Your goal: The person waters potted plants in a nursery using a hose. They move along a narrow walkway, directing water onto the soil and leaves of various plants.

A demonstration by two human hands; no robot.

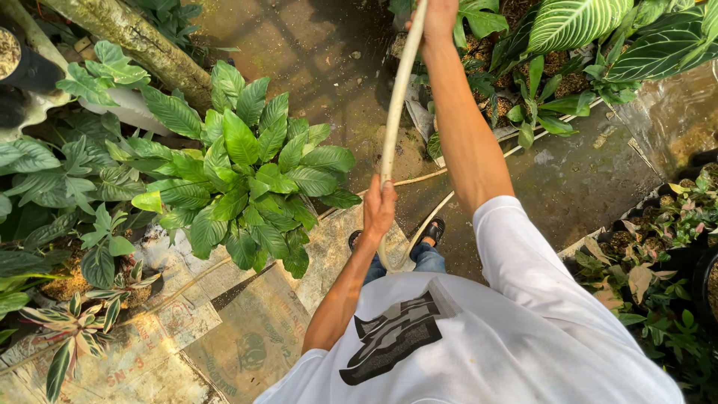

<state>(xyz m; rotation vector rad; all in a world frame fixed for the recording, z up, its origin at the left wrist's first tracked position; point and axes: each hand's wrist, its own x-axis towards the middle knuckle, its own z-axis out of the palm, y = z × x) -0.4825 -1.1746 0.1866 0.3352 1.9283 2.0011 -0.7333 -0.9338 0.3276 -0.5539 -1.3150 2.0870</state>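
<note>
I hold a long pale wooden pole [395, 105] with both hands; it runs from the top edge down towards my feet. My left hand [379, 206] is closed around its lower part, just above my sandalled feet [431, 233]. My right hand [435, 16] grips the pole high up at the top edge, arm stretched out. The pole's lower end [392, 258] widens into a pale shape that my white shirt [479, 344] partly hides.
A broad-leaved green plant [250, 176] stands close on the left, with more leafy plants [67, 194] beyond. Striped-leaf plants [591, 37] and potted seedlings [658, 247] fill the right side. Wet paving [321, 52] lies ahead. Printed sacks [224, 329] cover the ground at lower left.
</note>
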